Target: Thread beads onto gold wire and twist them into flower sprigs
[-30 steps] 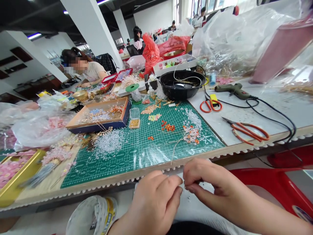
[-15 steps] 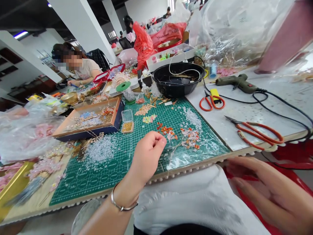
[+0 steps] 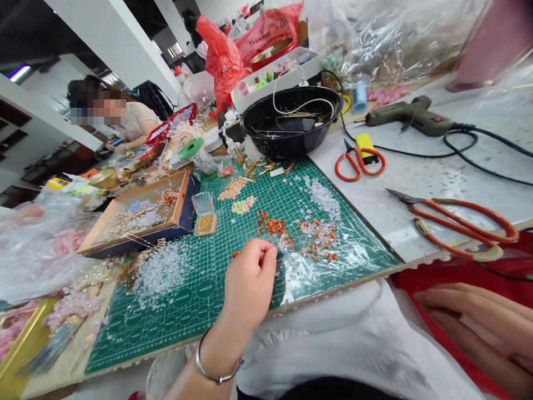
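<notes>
My left hand (image 3: 250, 278), a metal bangle on its wrist, is closed above the front of the green cutting mat (image 3: 175, 328). Its thumb presses against the curled forefinger; whatever lies in the pinch is too small or hidden to name. Just beyond it lie a pile of orange-red beads (image 3: 272, 225) and a cluster of clear and orange beaded pieces (image 3: 318, 239). My right hand (image 3: 474, 316) is past the table's front edge at lower right, above something red. Its fingers are drawn together near the thumb, and I cannot make out anything held there.
Clear beads (image 3: 164, 272) cover the mat's left part. A shallow box (image 3: 133, 239), a small case of gold beads (image 3: 206, 224) and a black basin (image 3: 287, 144) stand behind. Orange-handled pliers (image 3: 458, 216), small scissors (image 3: 360, 166) and a glue gun (image 3: 412, 116) lie right. Another person (image 3: 137, 119) sits far left.
My right hand has moved further right and its fingers have come closer together. My left hand stays closed near the orange-red beads. The whole view has shifted slightly.
</notes>
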A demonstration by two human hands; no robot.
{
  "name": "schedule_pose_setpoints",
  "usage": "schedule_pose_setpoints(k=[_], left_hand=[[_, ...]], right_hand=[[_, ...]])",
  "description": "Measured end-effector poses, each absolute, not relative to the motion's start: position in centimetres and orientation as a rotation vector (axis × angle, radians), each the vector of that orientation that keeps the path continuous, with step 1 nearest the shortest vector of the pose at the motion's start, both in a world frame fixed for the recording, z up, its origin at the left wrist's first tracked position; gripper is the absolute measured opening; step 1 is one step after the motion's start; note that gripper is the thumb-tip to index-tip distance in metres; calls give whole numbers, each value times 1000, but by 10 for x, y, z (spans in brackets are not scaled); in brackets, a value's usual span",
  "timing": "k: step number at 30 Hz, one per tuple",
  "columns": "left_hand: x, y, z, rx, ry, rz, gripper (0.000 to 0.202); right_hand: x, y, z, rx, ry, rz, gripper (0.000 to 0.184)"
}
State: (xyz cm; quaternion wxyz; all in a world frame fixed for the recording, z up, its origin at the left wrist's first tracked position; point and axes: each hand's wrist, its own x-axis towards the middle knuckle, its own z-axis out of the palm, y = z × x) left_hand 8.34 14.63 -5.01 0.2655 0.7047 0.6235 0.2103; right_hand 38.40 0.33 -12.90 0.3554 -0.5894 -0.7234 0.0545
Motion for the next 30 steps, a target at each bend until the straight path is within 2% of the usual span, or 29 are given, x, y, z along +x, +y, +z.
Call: schedule_pose_setpoints(k=[6, 9, 16, 30], left_hand=[[80, 134, -54, 1750, 1474, 1065, 16], [77, 130, -58, 1728, 1433, 1179, 14], [72, 132, -63, 1773, 1388, 1147, 13], [79, 130, -55, 1930, 1429, 1096, 15]], right_hand=[[345, 36, -107, -1316, -2096, 2, 31], [322, 56, -94, -1243, -2108, -94, 27], [301, 65, -102, -1349, -2106, -62, 27], [306, 70, -103, -1140, -2094, 121, 24]])
